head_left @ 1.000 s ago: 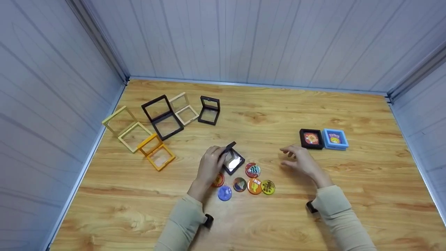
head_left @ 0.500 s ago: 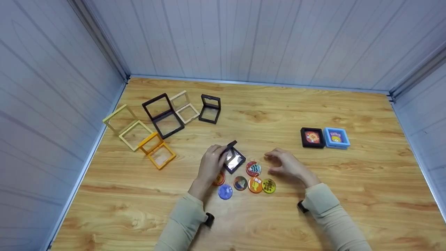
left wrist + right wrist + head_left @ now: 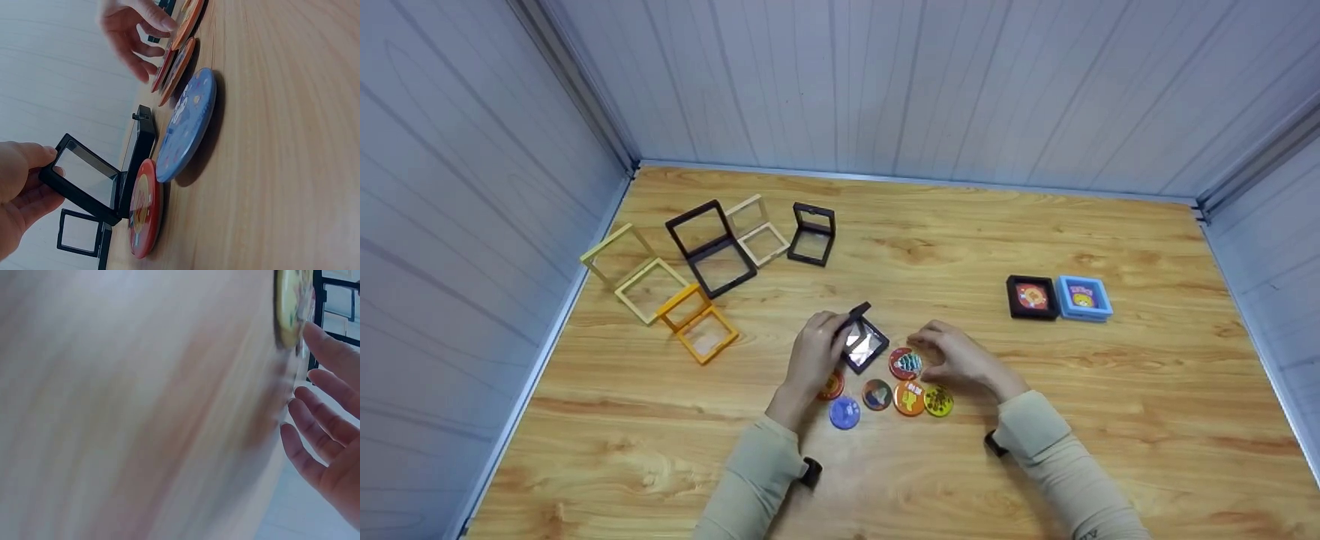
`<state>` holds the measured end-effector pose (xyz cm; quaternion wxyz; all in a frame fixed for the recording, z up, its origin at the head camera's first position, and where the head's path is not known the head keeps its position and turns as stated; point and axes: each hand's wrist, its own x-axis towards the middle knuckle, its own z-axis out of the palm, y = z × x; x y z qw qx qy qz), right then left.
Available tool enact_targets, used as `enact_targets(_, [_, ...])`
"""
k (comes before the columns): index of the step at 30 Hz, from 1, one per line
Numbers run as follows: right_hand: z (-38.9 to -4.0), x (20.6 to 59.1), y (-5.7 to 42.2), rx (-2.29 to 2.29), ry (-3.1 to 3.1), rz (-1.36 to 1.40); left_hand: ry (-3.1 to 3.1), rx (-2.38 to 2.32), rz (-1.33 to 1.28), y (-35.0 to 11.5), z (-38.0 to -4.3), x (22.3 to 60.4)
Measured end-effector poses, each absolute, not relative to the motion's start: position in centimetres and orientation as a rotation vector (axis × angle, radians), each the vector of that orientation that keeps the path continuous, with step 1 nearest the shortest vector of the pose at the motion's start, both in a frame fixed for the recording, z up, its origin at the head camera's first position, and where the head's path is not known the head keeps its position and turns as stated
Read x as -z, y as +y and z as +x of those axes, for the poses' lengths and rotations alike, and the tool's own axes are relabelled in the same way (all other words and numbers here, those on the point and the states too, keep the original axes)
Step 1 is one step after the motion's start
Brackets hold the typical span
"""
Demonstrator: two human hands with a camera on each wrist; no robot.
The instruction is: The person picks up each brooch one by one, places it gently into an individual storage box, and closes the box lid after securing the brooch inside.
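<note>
While left fingers [image 3: 44, 203] pinch the black frame [image 3: 867, 345], right fingers [image 3: 333, 352], held apart, have moved beside the tree badge [image 3: 905, 363].

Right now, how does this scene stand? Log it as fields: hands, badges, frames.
Left hand: pinches the hinged black frame by its raised lid
Right hand: fingers around the tree badge; contact unclear
Other badges: red badge, blue badge, dark badge, orange badge, yellow badge
Open frames, left: pale yellow frame, orange frame, large black frame, cream frame, small black frame
Frames, right: closed black frame beside blue frame
</note>
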<state>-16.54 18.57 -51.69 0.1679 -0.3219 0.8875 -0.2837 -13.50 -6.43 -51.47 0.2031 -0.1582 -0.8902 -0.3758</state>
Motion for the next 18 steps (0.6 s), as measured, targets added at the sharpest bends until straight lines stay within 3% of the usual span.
enact_targets(18, [-16.3,51.5,17.0,0.720,2.518,-0.955,-2.497,1.055,-0.434,-6.4,-13.5,51.3])
